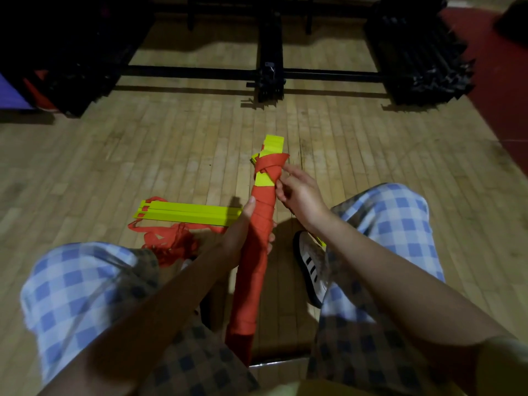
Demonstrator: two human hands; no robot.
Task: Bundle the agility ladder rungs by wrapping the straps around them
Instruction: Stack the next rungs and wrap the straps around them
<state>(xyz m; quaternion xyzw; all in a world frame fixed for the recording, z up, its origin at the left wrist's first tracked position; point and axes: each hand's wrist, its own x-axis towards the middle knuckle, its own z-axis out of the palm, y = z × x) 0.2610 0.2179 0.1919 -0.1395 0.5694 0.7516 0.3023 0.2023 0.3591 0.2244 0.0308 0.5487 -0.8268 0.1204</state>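
A person sits on the wooden floor (85, 155) with knees apart. Between the knees they hold up a bundle of yellow rungs (258, 241). It leans away from them and a little to the right. Orange strap (270, 170) is wound round almost all of it. Only the far tip and one small patch of yellow show.

The left hand (243, 224) is wrapped round the middle of the bundle, with the thumb on top, and keeps it steady. The right hand (300, 192) is at the top end. Its fingers (281, 185) are curled and seem to pinch the strap just beside the crossed loop there.

So this looks like the last step for this bundle: tying off or tucking in the strap end. Next, I think the right hand must pull the loose end tight and push it under a loop, while the left hand keeps squeezing so the wraps do not slip.

A second stack of yellow rungs (185, 214) lies flat on the floor to the left. Its loose orange strap (171, 241) sits in a heap beside it. That one is not wrapped yet.
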